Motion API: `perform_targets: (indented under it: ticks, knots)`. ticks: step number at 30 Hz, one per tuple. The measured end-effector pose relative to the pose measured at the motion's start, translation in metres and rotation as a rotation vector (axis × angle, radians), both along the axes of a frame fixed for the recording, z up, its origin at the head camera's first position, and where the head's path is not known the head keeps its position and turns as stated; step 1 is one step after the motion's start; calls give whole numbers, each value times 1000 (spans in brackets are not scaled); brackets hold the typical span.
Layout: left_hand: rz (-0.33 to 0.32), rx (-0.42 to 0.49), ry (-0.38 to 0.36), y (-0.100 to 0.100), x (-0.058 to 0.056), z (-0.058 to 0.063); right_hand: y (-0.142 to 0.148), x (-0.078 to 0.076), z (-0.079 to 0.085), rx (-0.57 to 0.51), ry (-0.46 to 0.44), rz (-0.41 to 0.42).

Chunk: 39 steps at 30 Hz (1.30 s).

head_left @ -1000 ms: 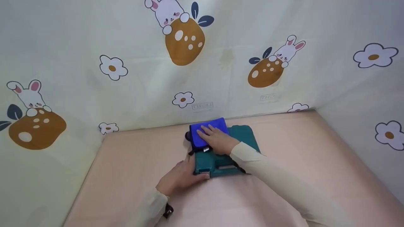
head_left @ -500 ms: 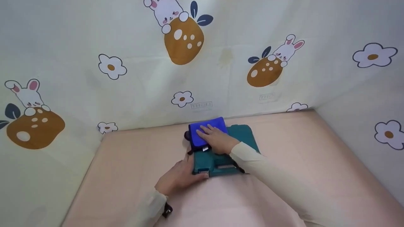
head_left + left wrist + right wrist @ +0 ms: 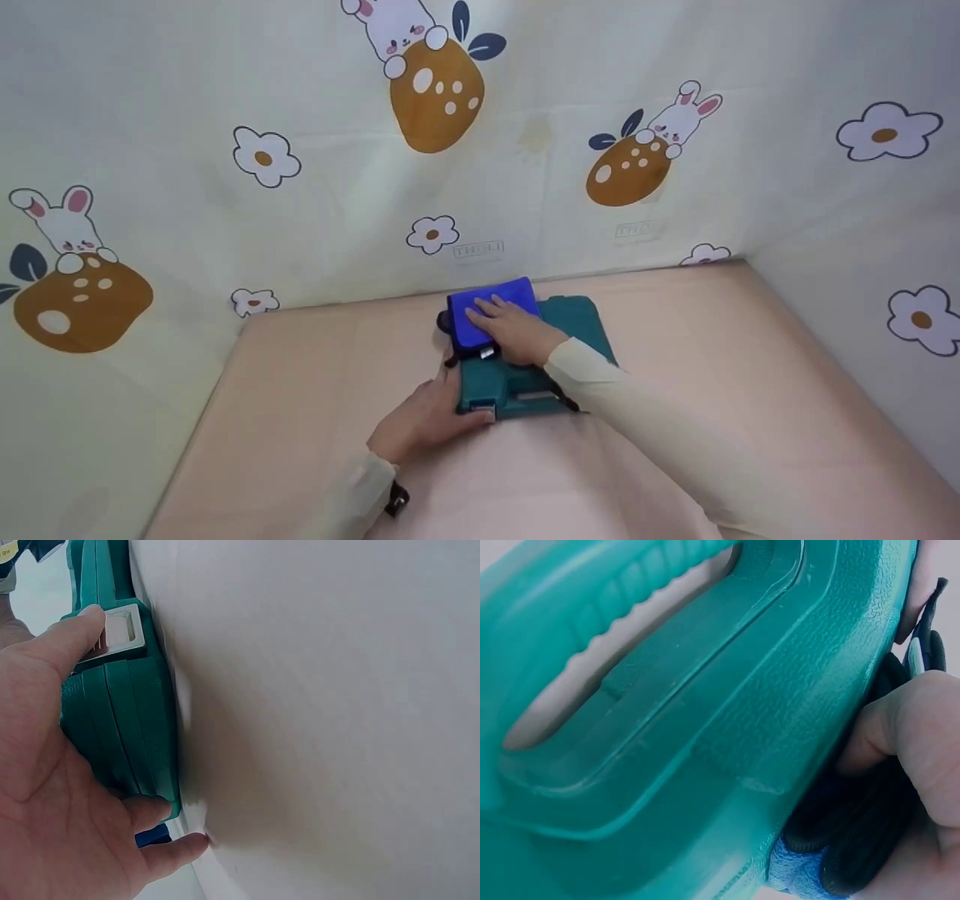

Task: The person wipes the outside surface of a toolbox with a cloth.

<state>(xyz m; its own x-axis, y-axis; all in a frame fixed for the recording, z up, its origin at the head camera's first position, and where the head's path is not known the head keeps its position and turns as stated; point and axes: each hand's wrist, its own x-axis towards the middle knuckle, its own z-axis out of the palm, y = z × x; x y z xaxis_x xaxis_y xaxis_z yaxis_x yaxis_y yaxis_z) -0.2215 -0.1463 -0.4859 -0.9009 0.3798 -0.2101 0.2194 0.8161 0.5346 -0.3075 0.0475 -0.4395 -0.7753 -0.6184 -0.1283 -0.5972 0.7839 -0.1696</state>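
Note:
A green plastic carrying case with a moulded handle lies flat near the back wall. My left hand holds its left front corner. In the left wrist view, the thumb rests on the pale latch, and fingertips curl past the case's edge. A folded blue cloth piece with black trim lies over the case's far left part. On top of it rests my right hand, fingers spread and straight. The right wrist view shows the right thumb against the black trim. The palm hides part of the cloth.
A peach-coloured sheet covers the surface beneath the case. Pale fabric walls printed with rabbits and flowers stand at the back and both sides. A black strap hangs at the left wrist.

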Motion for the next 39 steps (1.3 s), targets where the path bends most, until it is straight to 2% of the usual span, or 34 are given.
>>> perform_targets:
  ticks: [11,21,39]
  knots:
    - [-3,-37,6,2,-2,1,13,-4,-2,19,2,60]
    - [-32,-32,43,1,-1,2,36,-7,-1,-28,11,160]
    - [12,-19,6,1,0,1,70,-5,0,-22,-7,143]
